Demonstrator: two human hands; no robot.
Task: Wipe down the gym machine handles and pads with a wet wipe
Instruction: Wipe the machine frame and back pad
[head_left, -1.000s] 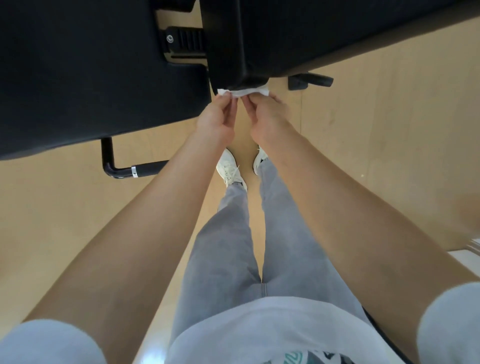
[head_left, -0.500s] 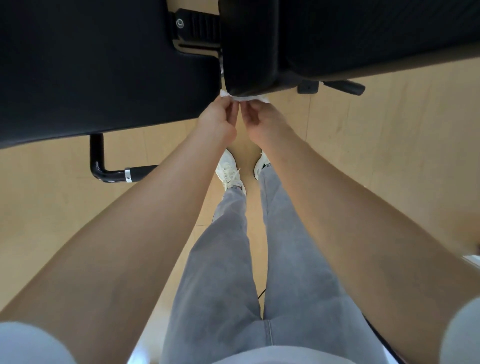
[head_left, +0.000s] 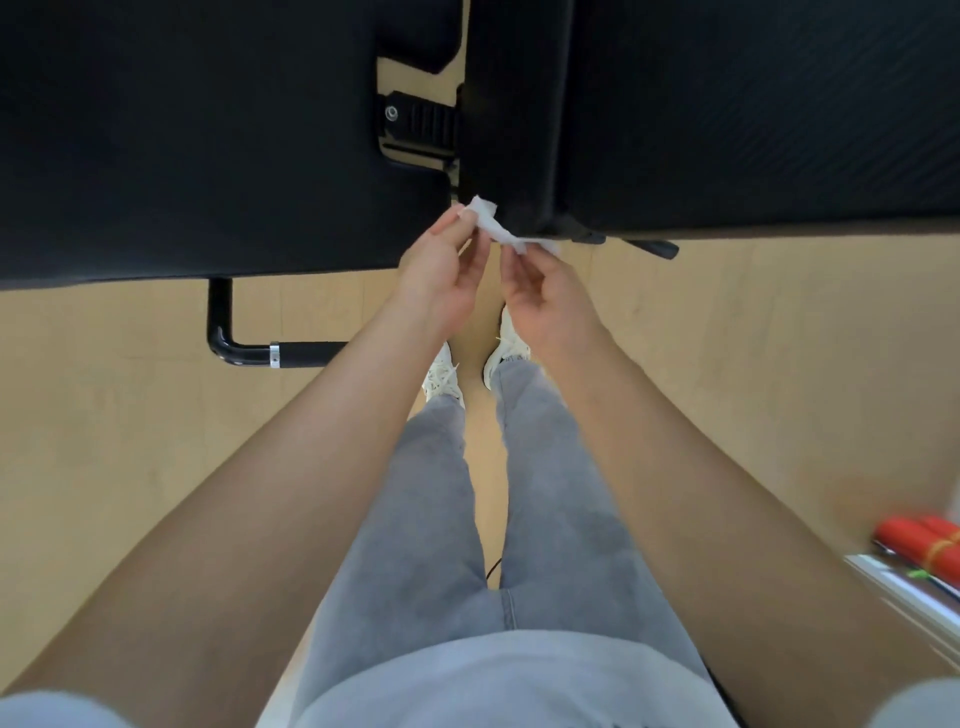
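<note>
A small white wet wipe (head_left: 494, 228) is stretched between both hands, just below the near edge of the black gym pads. My left hand (head_left: 441, 270) pinches its upper left end with thumb and fingers. My right hand (head_left: 545, 291) pinches the lower right end. One large black pad (head_left: 197, 140) fills the upper left. A second black pad (head_left: 727, 109) fills the upper right, its rounded corner right above the wipe. A black bent handle (head_left: 249, 348) with a silver ring sticks out below the left pad.
A black bracket with a bolt (head_left: 415, 124) sits in the gap between the pads. A short black lever (head_left: 654, 247) pokes out under the right pad. Tan wooden floor (head_left: 779, 389) lies all around. Red rolled items (head_left: 924, 551) and a metal edge are at the lower right.
The hands have drawn back slightly from the pad corner and moved apart, pulling the wipe out between them. The view has shifted down, and the red items have come into sight.
</note>
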